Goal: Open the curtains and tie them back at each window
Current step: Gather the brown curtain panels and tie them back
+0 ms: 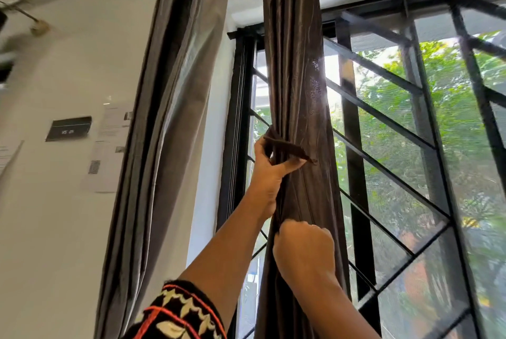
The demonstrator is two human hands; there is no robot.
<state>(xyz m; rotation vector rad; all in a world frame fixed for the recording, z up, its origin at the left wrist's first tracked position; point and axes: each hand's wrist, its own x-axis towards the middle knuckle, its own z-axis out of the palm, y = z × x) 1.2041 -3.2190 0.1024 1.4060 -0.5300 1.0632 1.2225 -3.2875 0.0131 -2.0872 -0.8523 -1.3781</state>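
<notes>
Curtain (298,92) hangs bunched; left grip (269,166) pinches the tie-back (290,147) across it, right grip (304,248) clenches the fabric just below.

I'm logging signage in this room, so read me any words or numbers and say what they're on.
Black rectangular wall display: pale digits, too blurred to read.
White paper notices beside it: print too small and blurred to read.
No other text.

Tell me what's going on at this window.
A person is tying back the brown curtain, bunched in front of the barred window. The left hand, higher, pinches a dark tie strip across the folds; its end sticks out loose. The right hand grips the fabric lower down. A grey curtain hangs untied at left.
</notes>
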